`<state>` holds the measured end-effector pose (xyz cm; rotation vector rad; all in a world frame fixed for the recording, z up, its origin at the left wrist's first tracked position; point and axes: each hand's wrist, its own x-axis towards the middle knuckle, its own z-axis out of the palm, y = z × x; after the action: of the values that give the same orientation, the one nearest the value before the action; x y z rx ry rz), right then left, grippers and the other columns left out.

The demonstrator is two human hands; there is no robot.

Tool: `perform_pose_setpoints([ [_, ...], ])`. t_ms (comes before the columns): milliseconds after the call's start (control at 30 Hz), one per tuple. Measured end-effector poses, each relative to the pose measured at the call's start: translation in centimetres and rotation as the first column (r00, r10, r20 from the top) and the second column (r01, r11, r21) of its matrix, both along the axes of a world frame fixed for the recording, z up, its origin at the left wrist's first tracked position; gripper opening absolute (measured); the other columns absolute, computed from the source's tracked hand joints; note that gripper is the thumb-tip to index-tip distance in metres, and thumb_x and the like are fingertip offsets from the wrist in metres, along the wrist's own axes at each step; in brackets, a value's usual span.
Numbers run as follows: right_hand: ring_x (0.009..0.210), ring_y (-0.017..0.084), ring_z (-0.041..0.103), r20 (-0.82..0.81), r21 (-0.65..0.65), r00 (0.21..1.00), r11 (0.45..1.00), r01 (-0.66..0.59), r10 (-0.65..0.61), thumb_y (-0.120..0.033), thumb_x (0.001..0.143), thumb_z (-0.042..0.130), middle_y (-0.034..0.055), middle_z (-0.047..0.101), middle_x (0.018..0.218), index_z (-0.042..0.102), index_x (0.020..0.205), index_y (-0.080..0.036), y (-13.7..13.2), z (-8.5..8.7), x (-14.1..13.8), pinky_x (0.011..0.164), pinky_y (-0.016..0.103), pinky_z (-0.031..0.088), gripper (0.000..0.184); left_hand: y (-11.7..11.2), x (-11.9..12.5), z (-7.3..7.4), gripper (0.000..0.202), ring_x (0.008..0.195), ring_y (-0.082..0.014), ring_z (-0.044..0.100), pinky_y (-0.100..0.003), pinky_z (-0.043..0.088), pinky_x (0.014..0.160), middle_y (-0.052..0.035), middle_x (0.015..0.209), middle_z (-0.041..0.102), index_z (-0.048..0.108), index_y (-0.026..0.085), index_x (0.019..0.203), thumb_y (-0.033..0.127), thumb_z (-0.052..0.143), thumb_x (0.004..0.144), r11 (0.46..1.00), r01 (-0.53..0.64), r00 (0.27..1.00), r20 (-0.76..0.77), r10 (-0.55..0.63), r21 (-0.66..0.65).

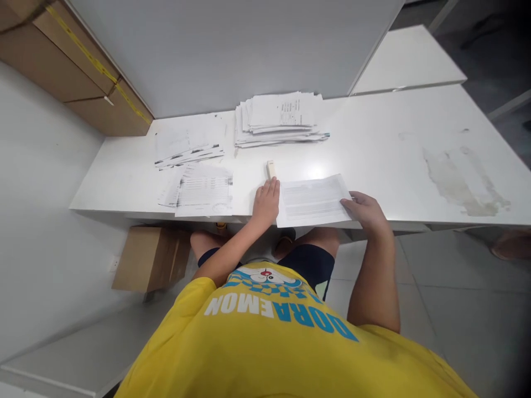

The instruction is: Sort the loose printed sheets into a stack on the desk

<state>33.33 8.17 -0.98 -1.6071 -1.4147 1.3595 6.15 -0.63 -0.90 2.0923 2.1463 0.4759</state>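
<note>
A printed sheet of paper [312, 199] lies at the near edge of the white table [373, 149]. My left hand [266, 200] rests flat on the table against the sheet's left edge, fingers stretched out. My right hand [365, 213] grips the sheet's right edge, thumb on top. A small cream stick-shaped object [270, 168] lies just beyond my left fingertips.
A tall stack of papers [279, 119] sits at the back of the table, and a smaller pile [188, 146] and loose sheets [203, 190] lie to the left. A cardboard box [151, 257] stands under the table. A stained patch [460, 179] marks the right side.
</note>
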Motion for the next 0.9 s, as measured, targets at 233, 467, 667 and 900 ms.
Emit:
perform_pose_setpoints([
  [233, 0.061, 0.013, 0.05, -0.103, 0.301, 0.992, 0.948, 0.104, -0.076, -0.03, 0.069, 0.067, 0.0003, 0.059, 0.068, 0.067, 0.081, -0.018, 4.9, 7.9, -0.7, 0.054, 0.025, 0.04, 0.017, -1.0, -0.4, 0.4, 0.065, 0.149, -0.0309, 0.03, -0.046, 0.031, 0.117, -0.0106, 0.165, 0.024, 0.026, 0.012, 0.156, 0.014, 0.034, 0.092, 1.0, 0.012, 0.999, -0.046, -0.011, 0.02],
  [467, 0.064, 0.009, 0.049, -0.276, 0.382, 0.959, 0.909, 0.165, -0.058, -0.015, 0.077, 0.06, -0.0016, 0.056, 0.071, 0.06, 0.082, -0.015, 16.9, 12.2, -9.9, 0.06, 0.022, 0.04, 0.005, -0.8, -0.8, 0.5, 0.067, 0.148, -0.0288, 0.032, -0.047, 0.033, 0.115, -0.0119, 0.165, 0.023, 0.021, 0.017, 0.158, 0.023, 0.039, 0.093, 0.999, 0.04, 0.997, 0.068, -0.041, 0.021],
  [667, 0.062, 0.014, 0.046, -0.003, 0.299, 0.999, 0.953, 0.048, -0.049, -0.01, 0.074, 0.051, -0.002, 0.047, 0.065, 0.053, 0.074, -0.018, 23.8, 7.9, -19.4, 0.061, 0.029, 0.04, 0.008, -0.7, -1.8, 0.3, 0.076, 0.15, -0.0272, 0.028, -0.049, 0.029, 0.117, -0.0078, 0.166, 0.02, 0.017, 0.028, 0.158, 0.037, 0.052, 0.091, 0.997, 0.074, 0.973, 0.221, -0.067, -0.024],
  [900, 0.103, 0.033, 0.039, 0.466, 0.446, 0.885, 0.869, -0.212, -0.023, -0.023, 0.082, 0.049, 0.0263, 0.047, 0.108, 0.06, 0.098, -0.009, 24.6, 3.2, -18.7, 0.087, 0.052, 0.031, 0.024, -1.1, -1.2, -0.1, 0.076, 0.149, -0.027, 0.03, -0.047, 0.03, 0.116, -0.0064, 0.167, 0.02, 0.016, 0.028, 0.159, 0.041, 0.052, 0.093, 0.997, 0.081, 0.968, 0.239, -0.08, 0.002],
])
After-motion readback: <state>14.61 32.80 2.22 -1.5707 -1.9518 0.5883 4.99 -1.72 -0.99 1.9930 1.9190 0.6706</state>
